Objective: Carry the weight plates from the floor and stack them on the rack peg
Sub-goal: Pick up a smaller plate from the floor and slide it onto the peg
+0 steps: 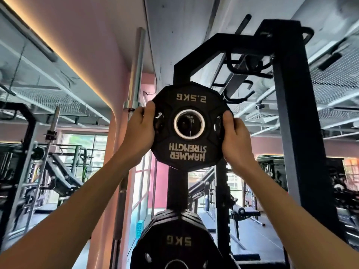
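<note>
A: Where's the plate?

B: Up at the black rack [289, 105], held in front of the upright. It's the 2.5KG plate [187, 126], black, many-sided, its flat face turned squarely to the camera, so the axis through its centre hole runs away from us into the rack.

A: Right way up?

B: No, the lettering reads upside down: "2.5KG" near the top edge, "HAMMER STRENGTH" below the hole.

A: And the hands?

B: The left hand [140, 131] grips the left edge, thumb on the front face and fingers wrapped behind. The right hand [235, 135] does the same on the right edge. Both clasp it firmly, arms stretched up.

A: Is it on the peg?

B: I can't tell. Through the chrome-ringed hole there's something dark with a scrap of lettering, but it's too dim to make out.

A: Anything else on the rack?

B: Lower down, a stack of 5KG plates [179, 243], label also inverted, cut off by the bottom edge. A barbell [134, 90] stands upright just left of the rack, against the pink wall [93, 45]. The far gym machines are blurred.
</note>
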### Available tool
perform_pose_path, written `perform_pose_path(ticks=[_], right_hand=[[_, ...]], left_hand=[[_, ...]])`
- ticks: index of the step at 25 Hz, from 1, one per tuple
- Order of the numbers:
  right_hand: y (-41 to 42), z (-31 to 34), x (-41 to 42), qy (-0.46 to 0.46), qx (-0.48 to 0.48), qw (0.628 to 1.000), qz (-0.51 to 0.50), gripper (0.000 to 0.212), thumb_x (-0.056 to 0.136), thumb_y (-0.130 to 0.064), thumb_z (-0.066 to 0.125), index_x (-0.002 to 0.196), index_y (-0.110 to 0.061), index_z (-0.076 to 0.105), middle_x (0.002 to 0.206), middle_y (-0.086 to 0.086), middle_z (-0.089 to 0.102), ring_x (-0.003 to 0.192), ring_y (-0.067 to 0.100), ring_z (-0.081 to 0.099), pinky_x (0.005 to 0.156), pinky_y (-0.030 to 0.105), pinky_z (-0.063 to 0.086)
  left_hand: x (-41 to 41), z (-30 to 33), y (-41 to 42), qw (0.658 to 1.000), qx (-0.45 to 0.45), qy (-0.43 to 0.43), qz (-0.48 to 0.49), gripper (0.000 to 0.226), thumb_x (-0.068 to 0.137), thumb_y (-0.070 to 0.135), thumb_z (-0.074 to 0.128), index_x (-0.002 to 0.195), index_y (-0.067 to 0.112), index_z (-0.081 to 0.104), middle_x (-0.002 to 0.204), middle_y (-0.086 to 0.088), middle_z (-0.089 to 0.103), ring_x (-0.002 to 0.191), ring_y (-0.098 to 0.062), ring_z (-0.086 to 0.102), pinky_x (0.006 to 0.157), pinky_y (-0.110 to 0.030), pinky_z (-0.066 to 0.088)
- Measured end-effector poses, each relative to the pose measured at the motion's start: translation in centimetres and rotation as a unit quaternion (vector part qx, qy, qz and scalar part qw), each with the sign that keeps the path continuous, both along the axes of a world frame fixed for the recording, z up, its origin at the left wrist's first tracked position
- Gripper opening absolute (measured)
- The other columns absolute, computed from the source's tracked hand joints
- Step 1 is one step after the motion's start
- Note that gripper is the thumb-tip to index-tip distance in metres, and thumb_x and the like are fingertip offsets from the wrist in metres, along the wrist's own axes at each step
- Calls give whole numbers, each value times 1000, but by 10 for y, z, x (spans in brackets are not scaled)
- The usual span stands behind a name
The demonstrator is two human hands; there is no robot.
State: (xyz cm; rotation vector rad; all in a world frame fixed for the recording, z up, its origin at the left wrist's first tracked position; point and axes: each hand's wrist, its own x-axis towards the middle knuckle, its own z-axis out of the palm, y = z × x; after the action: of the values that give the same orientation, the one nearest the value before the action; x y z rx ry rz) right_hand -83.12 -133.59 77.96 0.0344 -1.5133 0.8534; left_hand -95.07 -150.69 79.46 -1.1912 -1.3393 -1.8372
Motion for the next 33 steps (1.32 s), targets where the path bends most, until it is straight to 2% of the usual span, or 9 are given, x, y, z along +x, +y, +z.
perform_pose_path(ticks=[5, 10, 13, 16, 20, 23, 29, 32, 33], right_hand=[[12, 24, -28, 5, -2, 1000, 15, 46, 99, -56, 36, 98, -16, 57, 89, 1, 64, 85, 18, 62, 86, 46, 52], [29, 26, -55, -13, -3, 1000, 21, 44, 100, -55, 36, 103, -16, 56, 92, 1, 66, 93, 21, 64, 93, 49, 51], [42, 27, -70, -37, -2, 999, 36, 47, 100, -56, 35, 107, -15, 57, 96, 2, 68, 95, 20, 65, 93, 48, 52], [54, 26, -88, -57, 2, 998, 31, 56, 97, -61, 35, 112, -12, 58, 101, 4, 69, 98, 20, 66, 93, 49, 53], [66, 24, -103, -61, 10, 998, 9, 59, 97, -62, 33, 112, -10, 58, 101, 5, 68, 98, 21, 65, 94, 49, 52], [72, 23, -110, -59, 18, 998, 0, 58, 99, -58, 32, 111, -8, 58, 98, 5, 69, 94, 21, 66, 92, 48, 52], [76, 17, -111, -90, 10, 996, 15, 78, 83, -79, 32, 115, -14, 62, 104, 3, 71, 100, 20, 68, 91, 45, 54], [70, 4, -98, -125, 6, 992, 17, 62, 98, -60, 35, 122, -7, 54, 108, 8, 67, 91, 22, 69, 67, 38, 60], [70, -4, -94, -142, 2, 990, 19, 57, 100, -55, 36, 122, -5, 52, 104, 9, 67, 84, 21, 70, 58, 35, 59]], left_hand=[[-23, 21, 14, 1000, 17, -15, -2, 53, 101, 51, 33, 107, 6, 59, 74, 0, 55, 65, -12, 50, 64, -29, 40], [-47, 16, 30, 1000, 12, -10, 20, 53, 103, 47, 32, 98, 2, 60, 82, -14, 60, 73, -16, 55, 67, -30, 42], [-65, 14, 40, 1000, 4, -6, 29, 48, 103, 47, 32, 88, 11, 60, 79, -3, 61, 73, -13, 56, 64, -26, 42], [-88, 14, 52, 999, -31, -20, 36, 56, 102, 53, 30, 104, 5, 60, 92, -5, 65, 81, -13, 62, 62, -22, 41], [-102, 14, 61, 998, -29, -11, 62, 58, 100, 56, 30, 106, 7, 59, 89, -1, 63, 83, -14, 62, 62, -21, 41], [-102, 12, 64, 997, -22, -13, 72, 47, 102, 50, 31, 108, 11, 54, 87, 6, 59, 77, -4, 57, 51, -3, 38], [-97, 5, 64, 998, -26, -36, 51, 47, 102, 50, 33, 112, 11, 56, 88, 7, 60, 77, -2, 57, 50, -2, 39], [-95, -10, 58, 997, -56, -40, 33, 50, 100, 53, 36, 121, 11, 53, 101, 2, 63, 87, -7, 62, 70, -19, 53], [-94, -18, 55, 996, -74, -45, 31, 50, 100, 52, 36, 123, 10, 51, 103, -1, 64, 88, -12, 65, 70, -26, 56]])
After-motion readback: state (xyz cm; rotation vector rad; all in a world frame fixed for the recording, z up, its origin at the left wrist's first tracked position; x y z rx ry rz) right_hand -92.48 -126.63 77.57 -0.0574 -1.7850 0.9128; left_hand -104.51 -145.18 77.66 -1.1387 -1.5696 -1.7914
